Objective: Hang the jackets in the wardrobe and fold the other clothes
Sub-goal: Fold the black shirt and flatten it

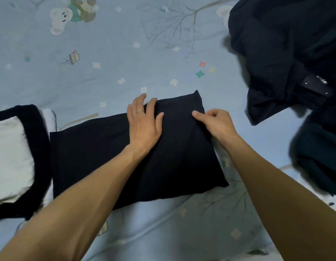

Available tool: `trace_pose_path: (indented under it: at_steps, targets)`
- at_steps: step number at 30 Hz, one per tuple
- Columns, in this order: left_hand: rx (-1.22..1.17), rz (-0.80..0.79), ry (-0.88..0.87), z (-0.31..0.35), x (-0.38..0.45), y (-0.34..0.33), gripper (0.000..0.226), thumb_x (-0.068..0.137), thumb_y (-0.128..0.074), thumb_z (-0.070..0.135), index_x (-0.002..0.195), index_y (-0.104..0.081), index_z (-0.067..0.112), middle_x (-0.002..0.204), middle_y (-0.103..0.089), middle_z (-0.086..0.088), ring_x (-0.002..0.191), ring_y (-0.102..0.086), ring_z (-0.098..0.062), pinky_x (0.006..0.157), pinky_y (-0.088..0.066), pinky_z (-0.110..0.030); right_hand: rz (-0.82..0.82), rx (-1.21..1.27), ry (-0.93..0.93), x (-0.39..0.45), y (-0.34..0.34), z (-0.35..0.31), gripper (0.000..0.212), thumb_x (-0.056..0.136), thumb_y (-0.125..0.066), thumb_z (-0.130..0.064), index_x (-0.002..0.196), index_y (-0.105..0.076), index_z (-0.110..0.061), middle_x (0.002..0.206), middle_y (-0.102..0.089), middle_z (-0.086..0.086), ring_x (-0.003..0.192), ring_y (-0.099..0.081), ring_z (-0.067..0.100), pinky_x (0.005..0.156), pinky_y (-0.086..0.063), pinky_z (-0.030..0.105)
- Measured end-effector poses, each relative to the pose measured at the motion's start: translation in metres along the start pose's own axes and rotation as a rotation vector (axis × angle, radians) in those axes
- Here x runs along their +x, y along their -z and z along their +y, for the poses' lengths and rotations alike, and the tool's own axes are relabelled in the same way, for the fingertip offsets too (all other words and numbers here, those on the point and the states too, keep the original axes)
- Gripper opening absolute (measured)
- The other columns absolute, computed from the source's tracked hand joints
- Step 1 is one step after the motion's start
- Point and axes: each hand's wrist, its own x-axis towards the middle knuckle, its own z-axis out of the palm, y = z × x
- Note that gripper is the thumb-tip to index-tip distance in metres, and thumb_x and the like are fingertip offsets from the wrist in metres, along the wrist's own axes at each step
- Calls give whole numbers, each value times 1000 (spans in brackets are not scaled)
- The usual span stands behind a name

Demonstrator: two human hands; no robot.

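Left hand (144,121) flat on black garment (99,159); right hand (214,121) pinches it.

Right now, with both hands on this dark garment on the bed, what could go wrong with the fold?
The right hand pinches only the right edge of the dark garment, so a pull could drag the layers askew. The left hand lies flat mid-fold; lifting it may let the fold spring open. The dark pile close on the right could snag.

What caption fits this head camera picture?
Left hand flattens half-folded dark cloth garment; right hand pinches its edge.
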Motion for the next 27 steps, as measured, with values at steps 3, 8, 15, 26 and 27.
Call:
trace_pose_path:
  at_steps: [3,8,15,26,27]
  targets:
    - [-24,-112,-118,19,-41,0,50,99,-52,32,142,-47,8,157,-28,-20,143,-27,-40,118,-19,-57,-96,-11,-66,-31,18,13,33,79,-79,-39,78,-56,-16,68,-60,-1,55,-57,10,52,-47,22]
    - [51,-320,-131,37,-91,-18,60,103,-35,43,155,-25,15,164,-10,-12,151,-9,-33,122,-9,-50,-271,-194,-100,-64,43,33,30,81,-78,-32,69,-55,-17,57,-57,-5,49,-52,8,47,-42,19]
    - [121,-321,-38,52,-99,-37,67,101,-17,52,158,-14,17,165,-1,-13,152,-1,-33,122,-3,-52,-230,-311,13,-90,69,77,31,92,-61,-15,64,-50,-15,62,-48,2,58,-45,14,59,-36,24]
    - [58,-291,9,68,-113,-43,62,104,-25,48,158,-13,20,165,-3,-12,152,-1,-31,122,-1,-48,-74,-549,104,-101,66,111,43,93,-62,-28,59,-40,-17,61,-45,0,61,-48,19,66,-43,32]
    - [53,-285,33,66,-116,-37,62,104,-25,48,158,-14,20,165,-3,-12,152,-1,-31,122,-1,-48,-23,-593,105,-105,65,113,40,94,-61,-29,60,-44,-16,66,-51,1,68,-55,22,73,-48,35]
